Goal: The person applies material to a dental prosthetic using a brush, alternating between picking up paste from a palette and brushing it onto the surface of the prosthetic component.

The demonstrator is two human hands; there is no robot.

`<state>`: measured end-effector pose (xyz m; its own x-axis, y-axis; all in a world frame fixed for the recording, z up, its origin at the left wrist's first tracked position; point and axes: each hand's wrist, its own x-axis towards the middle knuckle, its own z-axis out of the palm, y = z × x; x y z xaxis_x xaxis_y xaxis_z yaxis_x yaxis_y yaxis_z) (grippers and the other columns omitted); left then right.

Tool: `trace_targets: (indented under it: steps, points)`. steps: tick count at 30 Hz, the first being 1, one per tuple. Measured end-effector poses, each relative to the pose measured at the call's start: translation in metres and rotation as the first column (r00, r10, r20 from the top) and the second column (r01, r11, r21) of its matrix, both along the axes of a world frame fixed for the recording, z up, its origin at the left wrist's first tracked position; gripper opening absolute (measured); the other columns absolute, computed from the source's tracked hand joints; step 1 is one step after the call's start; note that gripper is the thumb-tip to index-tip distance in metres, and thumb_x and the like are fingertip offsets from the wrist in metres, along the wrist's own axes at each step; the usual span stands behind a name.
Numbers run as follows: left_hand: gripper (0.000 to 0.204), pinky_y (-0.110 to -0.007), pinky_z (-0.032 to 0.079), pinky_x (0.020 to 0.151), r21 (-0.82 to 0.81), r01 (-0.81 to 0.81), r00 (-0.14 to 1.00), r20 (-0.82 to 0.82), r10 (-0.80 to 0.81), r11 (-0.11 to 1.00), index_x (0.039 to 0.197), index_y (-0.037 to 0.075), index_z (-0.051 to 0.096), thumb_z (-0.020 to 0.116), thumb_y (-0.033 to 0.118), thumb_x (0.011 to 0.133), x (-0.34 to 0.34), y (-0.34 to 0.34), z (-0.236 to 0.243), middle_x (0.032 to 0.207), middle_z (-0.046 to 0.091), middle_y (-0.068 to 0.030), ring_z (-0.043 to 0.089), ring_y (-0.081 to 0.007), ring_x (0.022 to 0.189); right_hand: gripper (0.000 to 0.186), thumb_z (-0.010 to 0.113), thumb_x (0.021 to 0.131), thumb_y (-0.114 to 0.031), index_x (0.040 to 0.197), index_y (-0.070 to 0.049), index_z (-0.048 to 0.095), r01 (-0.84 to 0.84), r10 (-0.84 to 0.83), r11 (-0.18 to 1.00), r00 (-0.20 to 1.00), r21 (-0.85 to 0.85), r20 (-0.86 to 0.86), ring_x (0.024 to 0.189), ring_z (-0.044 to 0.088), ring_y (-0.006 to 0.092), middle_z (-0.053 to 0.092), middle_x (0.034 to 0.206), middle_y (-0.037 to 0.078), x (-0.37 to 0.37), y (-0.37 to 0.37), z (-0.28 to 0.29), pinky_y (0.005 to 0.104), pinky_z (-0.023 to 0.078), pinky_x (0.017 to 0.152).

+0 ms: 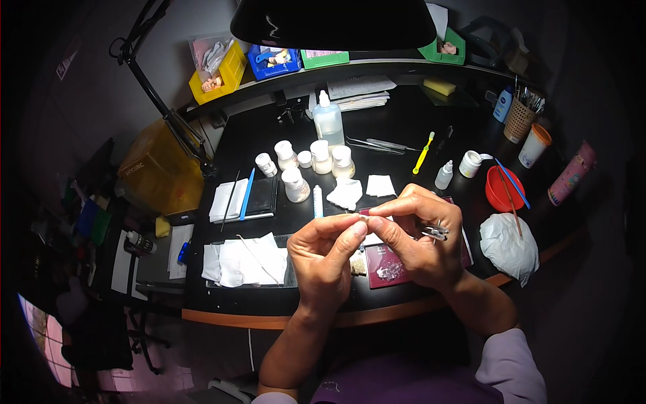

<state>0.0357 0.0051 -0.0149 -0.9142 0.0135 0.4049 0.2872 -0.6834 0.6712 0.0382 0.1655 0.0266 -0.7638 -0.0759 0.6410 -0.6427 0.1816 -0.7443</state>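
Above the front of the black table, my left hand and my right hand meet fingertip to fingertip. Both pinch a small pale piece between thumbs and forefingers; it is too small and covered to name. A shiny metal tool, perhaps a clamp, pokes out by the curled fingers of my right hand, mostly hidden by them. Beneath that hand lies a dark red plate with a clear, glistening patch. Left of my left hand, a thin metal tool rests on folded white tissues.
White-capped jars and a clear squeeze bottle stand behind my hands. Tweezers, a yellow toothbrush and a dropper bottle lie beyond. To the right are a red bowl and a white bag. A lamp hangs overhead.
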Motion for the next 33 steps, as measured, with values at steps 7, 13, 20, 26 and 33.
trace_targets:
  steps: [7,13,20,26,33]
  points:
    - [0.014,-0.031,0.057,0.087,0.460,0.328,0.845,0.248,-0.474,0.825,0.111,0.002,0.069,0.063,0.002,0.098,-0.007,-0.012,-0.002,0.103,0.073,-0.0115,0.072,-0.0189,0.094,0.026,0.076,0.084,0.000,0.102,-0.005,0.058,-0.133,0.146,0.988,0.963,-0.073,0.228,0.069,0.049,0.0032,0.056,0.080,-0.001,0.011,0.006,-0.002,0.0202,0.040,0.058]
    - [0.013,-0.029,0.056,0.085,0.479,0.276,0.853,0.278,-0.442,0.833,0.111,0.005,0.068,0.063,0.005,0.098,-0.002,-0.013,-0.001,0.103,0.073,-0.0094,0.071,-0.0171,0.096,0.008,0.071,0.088,-0.001,0.090,0.000,0.063,-0.293,0.207,0.947,0.872,0.134,0.443,0.072,0.058,0.0073,0.062,0.085,0.005,0.028,0.015,0.023,0.0244,0.048,0.060]
    - [0.014,-0.025,0.054,0.087,0.288,0.120,0.930,0.304,-0.209,0.950,0.109,0.003,0.068,0.068,0.002,0.095,-0.004,0.007,0.002,0.103,0.073,-0.0093,0.069,-0.0127,0.093,0.012,0.068,0.094,-0.010,0.094,0.002,0.069,-0.395,0.296,0.851,0.905,0.347,0.306,0.067,0.061,0.0286,0.063,0.075,0.014,0.033,0.009,0.021,0.0383,0.048,0.062]
    - [0.012,-0.026,0.053,0.087,0.316,0.085,0.935,0.303,-0.185,0.945,0.108,0.005,0.068,0.066,0.004,0.096,-0.002,0.004,0.007,0.102,0.072,-0.0084,0.068,-0.0133,0.094,0.012,0.066,0.094,-0.009,0.087,0.001,0.066,-0.220,0.134,0.873,0.966,0.435,0.221,0.066,0.062,0.0324,0.063,0.074,0.015,0.036,0.016,0.013,0.0421,0.049,0.062]
    - [0.014,-0.033,0.052,0.089,0.426,0.217,0.882,0.300,-0.363,0.878,0.111,0.007,0.067,0.065,0.008,0.098,0.005,0.012,0.010,0.102,0.072,-0.0052,0.068,-0.0155,0.095,0.010,0.073,0.090,-0.005,0.089,0.004,0.068,0.211,-0.180,0.931,0.975,0.297,-0.130,0.061,0.064,0.0235,0.065,0.073,0.013,0.023,0.018,0.005,0.0343,0.047,0.053]
